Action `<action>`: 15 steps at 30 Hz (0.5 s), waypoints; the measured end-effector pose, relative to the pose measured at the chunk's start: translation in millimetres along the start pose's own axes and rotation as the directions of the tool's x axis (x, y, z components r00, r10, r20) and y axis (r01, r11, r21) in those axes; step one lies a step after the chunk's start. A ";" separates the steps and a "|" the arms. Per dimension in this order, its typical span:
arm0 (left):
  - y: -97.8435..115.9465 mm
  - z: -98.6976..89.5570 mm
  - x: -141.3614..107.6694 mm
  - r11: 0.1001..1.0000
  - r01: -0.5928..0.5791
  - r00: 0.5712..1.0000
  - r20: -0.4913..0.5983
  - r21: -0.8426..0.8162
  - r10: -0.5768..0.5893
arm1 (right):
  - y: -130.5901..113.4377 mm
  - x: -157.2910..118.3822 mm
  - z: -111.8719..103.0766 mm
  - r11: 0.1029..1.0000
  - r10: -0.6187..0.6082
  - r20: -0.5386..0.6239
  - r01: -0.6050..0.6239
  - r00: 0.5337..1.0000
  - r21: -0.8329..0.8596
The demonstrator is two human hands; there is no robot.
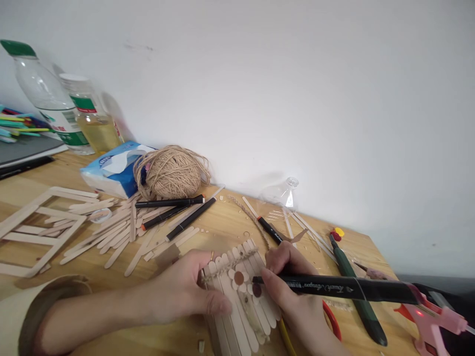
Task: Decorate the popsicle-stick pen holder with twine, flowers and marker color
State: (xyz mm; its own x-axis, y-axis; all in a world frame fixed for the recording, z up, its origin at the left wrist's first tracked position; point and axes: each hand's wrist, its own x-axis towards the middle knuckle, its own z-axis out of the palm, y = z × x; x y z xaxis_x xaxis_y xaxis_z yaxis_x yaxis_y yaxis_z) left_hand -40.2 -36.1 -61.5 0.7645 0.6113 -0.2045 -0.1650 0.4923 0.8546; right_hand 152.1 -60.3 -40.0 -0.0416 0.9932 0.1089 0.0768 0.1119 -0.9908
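Observation:
A small panel of wooden craft sticks (228, 316) is tilted above the table, with a twine strip across its upper part. Round wooden pieces form flower shapes on it, with brown centres (238, 278). My left hand (189, 287) grips the panel's left side, thumb on the front, fingers behind. In my right hand (293, 287) is a black marker (334, 287), held like a pen, its tip touching or just over the flower at the panel's right. The right hand lies over the panel's right edge.
Loose craft sticks (118, 232), several black markers (191, 219), a twine ball (174, 173) and a tissue pack (115, 168) lie left and behind. Two bottles (92, 118) stand at the far left. A green tool (356, 291) and pink glue gun (430, 321) lie right. A wall rises behind.

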 end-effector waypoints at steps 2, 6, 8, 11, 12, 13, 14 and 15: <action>0.5 0.5 -0.4 1.000 -0.010 1.000 0.006 0.006 0.009 | -0.2 0.0 0.3 1.000 0.004 -0.009 -0.004 1.000 -0.012; 0.9 0.8 -0.2 1.000 -0.015 1.000 0.011 0.011 0.015 | -1.1 -0.7 0.7 0.999 0.001 -0.037 -0.002 0.999 -0.041; 0.7 0.4 0.2 1.000 -0.010 1.000 0.004 0.014 0.010 | -1.9 -0.6 1.2 0.999 0.000 -0.054 -0.003 0.999 -0.051; -0.4 -1.0 0.4 1.000 -0.006 1.000 -0.004 0.012 0.006 | -2.9 0.0 1.9 0.998 0.009 -0.081 -0.014 0.997 -0.059; -0.8 -1.4 0.3 1.000 -0.005 1.000 -0.007 0.011 0.005 | -3.0 0.0 2.0 0.998 0.010 -0.088 -0.015 0.996 -0.059; -1.1 -1.7 0.1 1.000 -0.002 1.000 -0.008 0.010 0.002 | -3.0 -0.1 2.1 0.998 0.010 -0.092 -0.015 0.996 -0.058; -1.3 -1.8 -0.1 1.000 0.001 1.000 -0.009 0.008 -0.001 | -2.8 -0.3 2.0 0.998 0.007 -0.092 -0.012 0.996 -0.056; -1.5 -1.8 -0.3 1.000 0.003 1.000 -0.009 0.006 -0.003 | -2.6 -0.7 1.8 0.998 0.003 -0.088 -0.008 0.996 -0.054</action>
State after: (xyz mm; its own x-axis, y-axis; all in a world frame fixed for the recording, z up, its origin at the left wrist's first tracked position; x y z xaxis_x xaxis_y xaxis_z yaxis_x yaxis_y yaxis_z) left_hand -41.3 -35.9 -63.5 0.7591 0.6157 -0.2113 -0.1591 0.4903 0.8569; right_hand 150.1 -61.4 -37.7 0.0470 0.9925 0.1125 0.1310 0.1056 -0.9857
